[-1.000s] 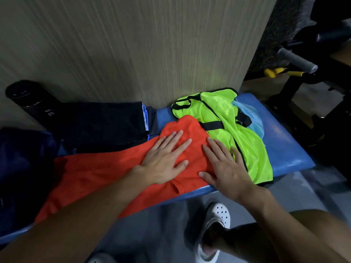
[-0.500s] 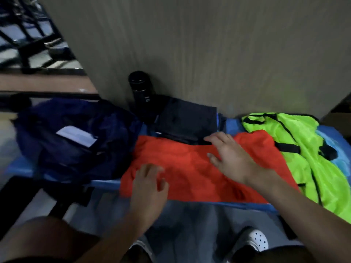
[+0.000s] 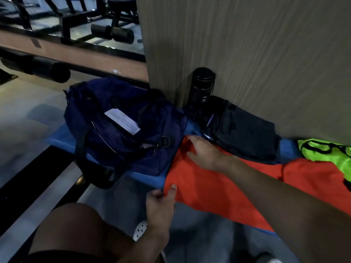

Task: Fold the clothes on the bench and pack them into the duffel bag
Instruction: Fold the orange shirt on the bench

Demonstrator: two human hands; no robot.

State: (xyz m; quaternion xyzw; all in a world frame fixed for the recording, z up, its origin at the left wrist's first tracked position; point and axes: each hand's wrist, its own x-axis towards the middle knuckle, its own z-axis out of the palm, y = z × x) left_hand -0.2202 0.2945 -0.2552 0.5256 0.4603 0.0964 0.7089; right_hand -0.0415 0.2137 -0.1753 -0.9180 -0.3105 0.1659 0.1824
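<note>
Orange shirt (image 3: 218,186) lying long way left to right on blue bench (image 3: 144,177). Left hand (image 3: 160,202) pinching near left corner. Right hand (image 3: 203,152) resting on far left corner, fingers together. Duffel bag (image 3: 106,103) sitting just left of both hands.

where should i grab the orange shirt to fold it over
By its two corners at the duffel bag end, from that side: the orange shirt lies flat along the bench. The left hand pinches the near corner, the right hand rests on the far one.
</note>
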